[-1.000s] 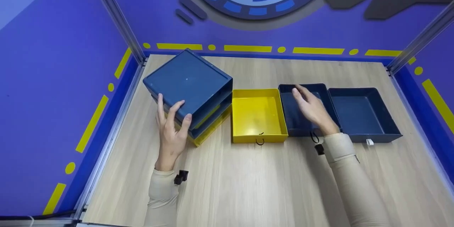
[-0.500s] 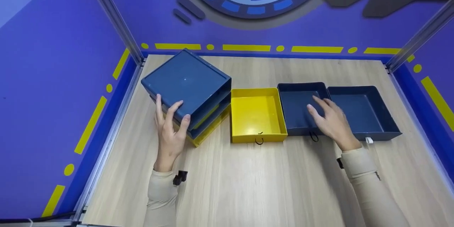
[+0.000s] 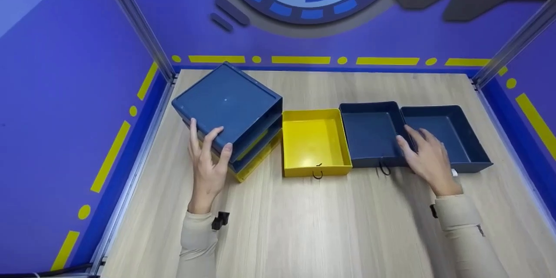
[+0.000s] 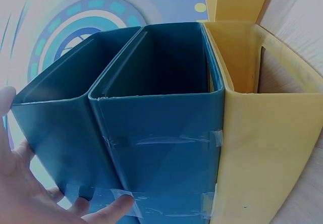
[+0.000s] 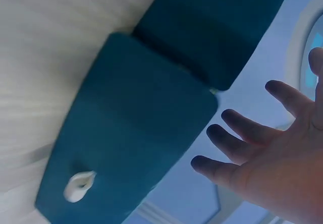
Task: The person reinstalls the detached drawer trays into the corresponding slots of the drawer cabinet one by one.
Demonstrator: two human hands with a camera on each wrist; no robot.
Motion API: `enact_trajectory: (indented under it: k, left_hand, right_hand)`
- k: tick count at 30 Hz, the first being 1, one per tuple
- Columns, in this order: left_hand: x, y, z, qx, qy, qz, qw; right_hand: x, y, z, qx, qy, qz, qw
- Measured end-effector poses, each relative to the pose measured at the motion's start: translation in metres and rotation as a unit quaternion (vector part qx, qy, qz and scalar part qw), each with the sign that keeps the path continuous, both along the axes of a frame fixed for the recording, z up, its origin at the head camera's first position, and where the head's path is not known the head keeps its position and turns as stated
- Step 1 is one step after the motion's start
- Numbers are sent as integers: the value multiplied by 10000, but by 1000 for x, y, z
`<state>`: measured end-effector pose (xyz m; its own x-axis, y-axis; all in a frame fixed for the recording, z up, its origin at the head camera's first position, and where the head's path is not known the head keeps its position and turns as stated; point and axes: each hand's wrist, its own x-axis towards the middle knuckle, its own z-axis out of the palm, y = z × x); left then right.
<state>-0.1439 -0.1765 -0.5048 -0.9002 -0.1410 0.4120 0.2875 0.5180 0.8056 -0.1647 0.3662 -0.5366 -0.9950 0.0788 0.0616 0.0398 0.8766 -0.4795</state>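
Drawer cabinet [image 3: 228, 100]: L end of table [image 3: 304, 226], set at an angle; two blue tiers over one yellow, clear tape [image 4: 171, 139] on side.
L hand [image 3: 207, 169]: fingers spread, resting against cabinet's side & top edge, unclenched.
R hand [image 3: 430, 158]: released, relaxed, hovers over R blue drawer [image 3: 460, 137], near mid. blue drawer [image 3: 373, 134].
Yellow drawer [image 3: 312, 139]: just beside cabinet, black loop [image 3: 318, 174] at front.
Mid. blue: btwn yellow & R blue, also w/ loop.
R blue: white tab [image 5: 79, 185] at front.
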Motion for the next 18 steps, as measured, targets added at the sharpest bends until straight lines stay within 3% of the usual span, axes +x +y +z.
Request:
enact_trajectory:
  k: [11,18]
  left_hand:
    - [-2,0,0,-2,33,-22,10000]
    - [-1,0,-3,64,102,-1,9999]
  right_hand:
    - [43,28,-19,-43,-103,-526,9986]
    - [58,37,-33,-135,72,-799,9967]
